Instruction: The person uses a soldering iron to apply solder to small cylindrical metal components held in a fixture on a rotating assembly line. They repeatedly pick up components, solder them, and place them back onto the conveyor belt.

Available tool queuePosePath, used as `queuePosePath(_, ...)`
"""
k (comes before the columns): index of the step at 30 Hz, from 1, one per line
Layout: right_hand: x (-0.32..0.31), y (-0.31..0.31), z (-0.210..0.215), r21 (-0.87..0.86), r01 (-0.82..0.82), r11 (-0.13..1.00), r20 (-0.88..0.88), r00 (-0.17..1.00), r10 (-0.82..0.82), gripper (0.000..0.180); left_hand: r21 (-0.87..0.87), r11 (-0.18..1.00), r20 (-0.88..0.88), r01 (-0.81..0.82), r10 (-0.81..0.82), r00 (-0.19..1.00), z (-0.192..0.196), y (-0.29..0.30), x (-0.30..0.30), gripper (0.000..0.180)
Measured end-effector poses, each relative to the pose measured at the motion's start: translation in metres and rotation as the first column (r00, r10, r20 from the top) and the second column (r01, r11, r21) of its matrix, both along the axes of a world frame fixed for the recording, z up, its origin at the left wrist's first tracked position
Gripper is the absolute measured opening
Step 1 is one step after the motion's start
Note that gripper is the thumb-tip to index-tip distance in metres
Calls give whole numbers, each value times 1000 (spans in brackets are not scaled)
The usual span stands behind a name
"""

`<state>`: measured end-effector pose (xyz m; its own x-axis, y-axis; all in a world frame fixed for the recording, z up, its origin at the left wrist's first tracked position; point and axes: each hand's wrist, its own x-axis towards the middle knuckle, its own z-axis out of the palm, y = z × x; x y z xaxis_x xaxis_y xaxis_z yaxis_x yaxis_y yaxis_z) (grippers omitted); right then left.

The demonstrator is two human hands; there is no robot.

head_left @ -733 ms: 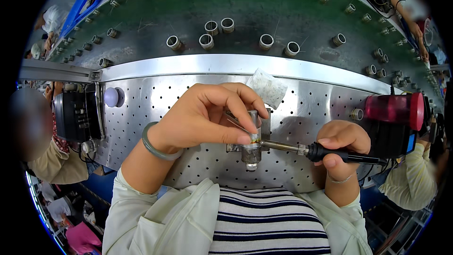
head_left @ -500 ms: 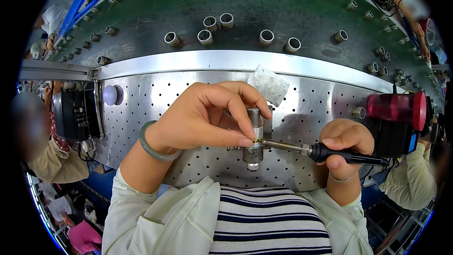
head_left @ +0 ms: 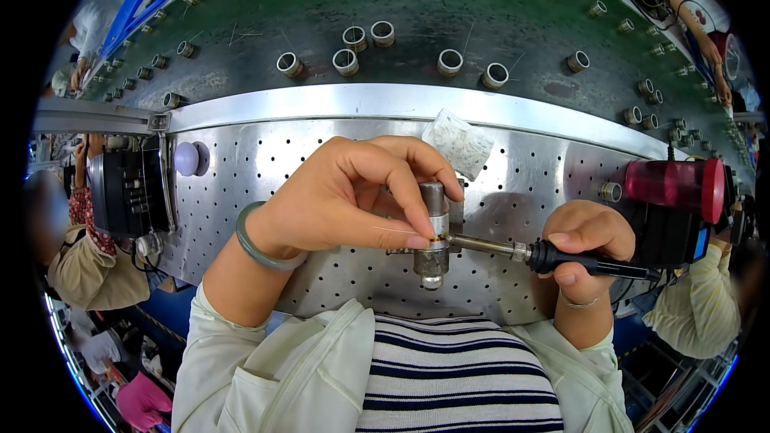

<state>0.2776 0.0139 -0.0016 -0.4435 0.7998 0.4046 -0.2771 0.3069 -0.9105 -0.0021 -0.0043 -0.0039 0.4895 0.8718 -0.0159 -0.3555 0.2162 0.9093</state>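
Observation:
My left hand point(head_left: 357, 192) is closed in a pinch, thumb and forefinger meeting at the side of an upright metal cylinder point(head_left: 433, 259) with a steel pin through its top. A fine wire point(head_left: 393, 229) runs from the pinch back across the thumb. In my right hand point(head_left: 593, 236) lies the black handle of a soldering iron point(head_left: 573, 262), fingers wrapped round it. Its metal shaft points left, and the tip meets the cylinder beside my left fingertips. The exact contact spot is small and partly hidden by the fingers.
A perforated metal worktop point(head_left: 241, 216) lies under my hands. Beyond its raised rail, a green belt point(head_left: 233, 48) carries several metal rings with thin wires. A crumpled white sheet point(head_left: 459, 143), purple knob point(head_left: 187, 159) and red see-through container point(head_left: 674, 188) stand around. Other people sit at both sides.
The rings on the belt have shifted very slightly left. The fine wire now shows across my left thumb. Both hands and the soldering iron stay almost in place.

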Motion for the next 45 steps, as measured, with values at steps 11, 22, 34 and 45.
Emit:
queuePosePath(11, 0, 2, 1, 16, -15, 1000, 19, 1000, 15, 24, 9, 1000, 19, 12, -12, 1000, -1, 1, 0, 15)
queuePosePath(22, 0, 4, 1, 78, -22, 997, 30, 999, 20, 24, -165, 983, 58, 81, -72, 996, 5, 5, 2, 53)
queuePosePath(34, 0, 6, 3, 121, -30, 992, 43, 999, 25, 22, -273, 958, 55, 93, -81, 995, 13, 5, 3, 69)
queuePosePath(45, 0, 1, 1, -68, 20, 997, -153, 988, -31, 21, -275, 953, 99, 125, -101, 990, 4, 11, -9, 82)
